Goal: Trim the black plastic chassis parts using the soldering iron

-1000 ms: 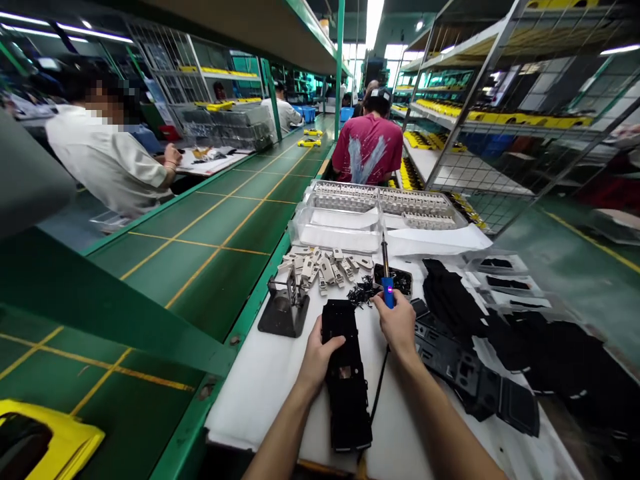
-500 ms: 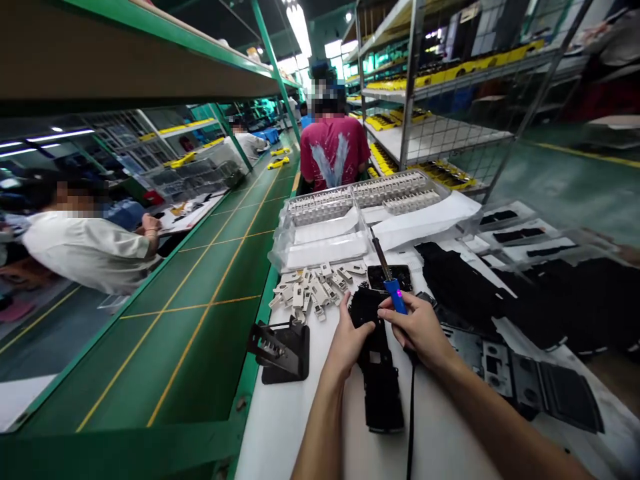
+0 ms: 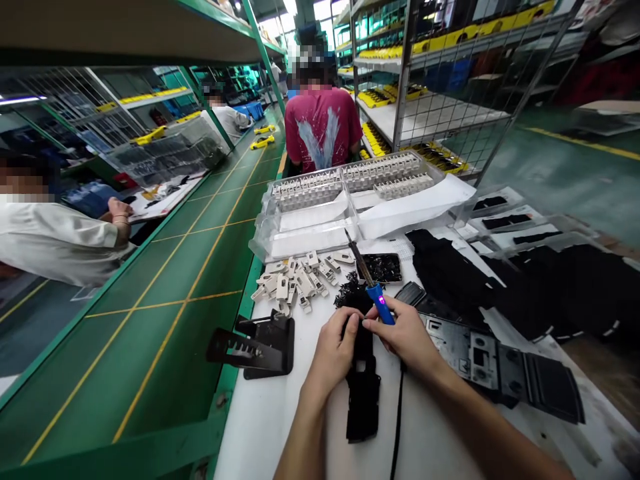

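My right hand point(image 3: 407, 337) is closed around the blue handle of a soldering iron point(image 3: 381, 307), whose metal tip points up and away. Its cord runs down toward me over the table. My left hand point(image 3: 333, 350) is closed, thumb and forefinger meeting the right fingertips; whatever lies in that pinch is too small to make out. Under both hands a long flat black part point(image 3: 363, 400) lies on the white table, its upper portion partly covered by the fingers. Just beyond sits a heap of small black pieces point(image 3: 353, 290), beside a dark tray point(image 3: 383, 268) of small black bits.
Loose white plastic parts point(image 3: 295, 283) lie left of the black heap. A black metal stand point(image 3: 267, 347) is at the table's left edge, by a green conveyor point(image 3: 175, 293). Clear trays point(image 3: 353, 213) stand behind. Black cloth-like pieces point(image 3: 450, 273) and dark housings point(image 3: 490, 360) fill the right.
My left hand has drawn its fingers in from the black part and now meets the right fingertips. The soldering iron stays in my right hand. The view has shifted.
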{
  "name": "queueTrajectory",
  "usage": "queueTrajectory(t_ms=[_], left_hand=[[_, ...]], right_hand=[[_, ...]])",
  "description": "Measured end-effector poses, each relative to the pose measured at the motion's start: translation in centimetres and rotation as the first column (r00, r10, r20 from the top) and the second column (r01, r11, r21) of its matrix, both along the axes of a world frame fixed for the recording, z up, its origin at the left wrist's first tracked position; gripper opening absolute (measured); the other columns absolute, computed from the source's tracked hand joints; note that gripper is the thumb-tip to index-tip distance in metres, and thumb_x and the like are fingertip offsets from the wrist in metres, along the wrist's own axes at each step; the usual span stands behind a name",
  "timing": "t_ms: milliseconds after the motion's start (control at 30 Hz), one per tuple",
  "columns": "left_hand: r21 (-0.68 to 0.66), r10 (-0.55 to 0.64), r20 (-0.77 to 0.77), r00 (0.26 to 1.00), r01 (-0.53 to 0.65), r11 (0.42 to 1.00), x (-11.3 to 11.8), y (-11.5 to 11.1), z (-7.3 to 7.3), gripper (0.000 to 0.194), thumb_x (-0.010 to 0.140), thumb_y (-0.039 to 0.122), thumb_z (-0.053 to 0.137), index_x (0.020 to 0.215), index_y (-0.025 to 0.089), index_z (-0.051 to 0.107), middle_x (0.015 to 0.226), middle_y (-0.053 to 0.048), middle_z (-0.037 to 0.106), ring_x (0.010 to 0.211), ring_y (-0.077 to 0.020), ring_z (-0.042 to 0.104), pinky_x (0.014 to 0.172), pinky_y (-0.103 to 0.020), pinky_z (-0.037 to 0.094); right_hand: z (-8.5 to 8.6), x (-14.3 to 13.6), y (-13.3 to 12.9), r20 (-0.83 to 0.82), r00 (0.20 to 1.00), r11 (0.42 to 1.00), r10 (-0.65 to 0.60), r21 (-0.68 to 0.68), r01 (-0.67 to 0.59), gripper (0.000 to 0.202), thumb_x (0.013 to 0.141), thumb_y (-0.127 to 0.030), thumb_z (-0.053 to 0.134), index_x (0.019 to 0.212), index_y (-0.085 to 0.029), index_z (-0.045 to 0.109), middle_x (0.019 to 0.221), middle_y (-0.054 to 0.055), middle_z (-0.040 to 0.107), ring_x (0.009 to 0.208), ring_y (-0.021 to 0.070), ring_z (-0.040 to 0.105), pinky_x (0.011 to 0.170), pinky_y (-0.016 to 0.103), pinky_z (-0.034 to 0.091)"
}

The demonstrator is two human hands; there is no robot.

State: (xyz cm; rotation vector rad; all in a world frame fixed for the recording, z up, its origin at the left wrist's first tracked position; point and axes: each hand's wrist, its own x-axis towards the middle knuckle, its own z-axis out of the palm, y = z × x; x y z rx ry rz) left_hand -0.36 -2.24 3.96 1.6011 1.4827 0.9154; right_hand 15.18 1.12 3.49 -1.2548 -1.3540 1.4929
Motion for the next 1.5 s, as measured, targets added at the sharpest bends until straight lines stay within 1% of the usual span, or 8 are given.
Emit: queueTrajectory(t_ms=[200, 400, 567, 700, 867, 1233, 1367, 1500], left_hand=[[-0.100, -0.005, 0.085, 0.996, 0.013, 0.995, 0.9, -0.2, 0.1, 0.030, 0.097, 0.042, 0.042, 0.086, 0.018, 0.057, 0.084, -0.001, 0.056, 0.081, -0.0155, 0.050, 0.075, -0.025, 0.039], [-0.169, -0.018, 0.213, 0.977, 0.055, 0.984, 0.7, 0.2, 0.1, 0.033, 0.096, 0.044, 0.043, 0.082, 0.017, 0.054, 0.079, 0.000, 0.051, 0.076, -0.0139, 0.045, 0.071, -0.024, 0.037], [-0.196, 0.015, 0.259, 0.966, 0.037, 0.980, 0.3, 0.1, 0.0, 0.031, 0.093, 0.046, 0.049, 0.083, 0.017, 0.053, 0.075, 0.003, 0.046, 0.070, -0.0121, 0.040, 0.065, -0.023, 0.033], [-0.182, 0.026, 0.321, 0.947, 0.034, 0.983, 0.1, -0.1, 0.1, 0.030, 0.093, 0.045, 0.050, 0.082, 0.017, 0.052, 0.075, 0.002, 0.046, 0.072, -0.0122, 0.040, 0.067, -0.023, 0.034], [-0.169, 0.009, 0.389, 0.921, 0.062, 0.984, -0.1, -0.2, 0.3, 0.029, 0.094, 0.044, 0.049, 0.081, 0.018, 0.050, 0.077, 0.002, 0.046, 0.076, -0.0129, 0.042, 0.071, -0.023, 0.035], [-0.111, -0.071, 0.355, 0.932, 0.117, 0.987, -0.6, -0.6, 0.3, 0.033, 0.096, 0.043, 0.041, 0.080, 0.017, 0.054, 0.076, 0.003, 0.048, 0.074, -0.0128, 0.044, 0.070, -0.023, 0.034], [-0.101, -0.044, 0.300, 0.953, 0.078, 0.992, -0.4, -0.6, 0.4, 0.028, 0.096, 0.041, 0.042, 0.084, 0.019, 0.053, 0.077, 0.003, 0.050, 0.075, -0.0132, 0.046, 0.070, -0.024, 0.036], [-0.111, 0.020, 0.281, 0.959, 0.012, 0.994, -0.3, -0.7, 0.3, 0.015, 0.091, 0.035, 0.052, 0.096, 0.022, 0.050, 0.081, 0.003, 0.053, 0.074, -0.0138, 0.050, 0.069, -0.025, 0.039]], right_hand=[[0.3, 0.2, 0.1, 0.014, 0.998, 0.998, 0.063, 0.029, -0.063, 0.009, 0.075, -0.025, 0.065, 0.075, -0.020, 0.058, 0.048, -0.008, 0.046, 0.040, 0.0086, 0.041, 0.038, 0.021, 0.031], [0.6, 0.1, 0.2, -0.130, 0.987, 0.994, 0.095, -0.035, -0.100, 0.008, 0.073, -0.019, 0.063, 0.074, -0.020, 0.056, 0.048, -0.009, 0.047, 0.038, 0.0079, 0.040, 0.037, 0.020, 0.030], [0.4, 0.4, 0.4, -0.158, 0.984, 0.995, 0.086, -0.040, -0.094, 0.012, 0.072, -0.017, 0.065, 0.075, -0.020, 0.054, 0.045, -0.010, 0.046, 0.035, 0.0068, 0.037, 0.035, 0.019, 0.028], [0.8, 0.5, 0.1, -0.158, 0.981, 0.993, 0.112, -0.017, -0.116, 0.011, 0.075, -0.023, 0.067, 0.076, -0.019, 0.057, 0.044, -0.010, 0.044, 0.035, 0.0066, 0.036, 0.035, 0.019, 0.027], [1.3, 0.4, -0.4, -0.102, 0.986, 0.991, 0.132, 0.009, -0.132, 0.019, 0.077, -0.034, 0.071, 0.080, -0.018, 0.060, 0.048, -0.008, 0.046, 0.039, 0.0078, 0.040, 0.038, 0.020, 0.028], [1.4, 0.3, -1.3, 0.085, 0.991, 0.988, 0.103, 0.103, -0.112, 0.026, 0.079, -0.043, 0.070, 0.079, -0.019, 0.061, 0.051, -0.006, 0.047, 0.043, 0.0088, 0.038, 0.040, 0.022, 0.029], [1.1, 0.2, -1.4, 0.115, 0.993, 0.991, 0.022, 0.129, -0.037, 0.029, 0.081, -0.047, 0.067, 0.082, -0.019, 0.059, 0.051, -0.006, 0.047, 0.043, 0.0094, 0.039, 0.042, 0.023, 0.030], [0.8, 0.3, -1.4, 0.149, 0.988, 0.981, -0.045, 0.192, 0.016, 0.026, 0.086, -0.046, 0.062, 0.085, -0.020, 0.057, 0.052, -0.006, 0.047, 0.044, 0.0100, 0.040, 0.044, 0.023, 0.033]])
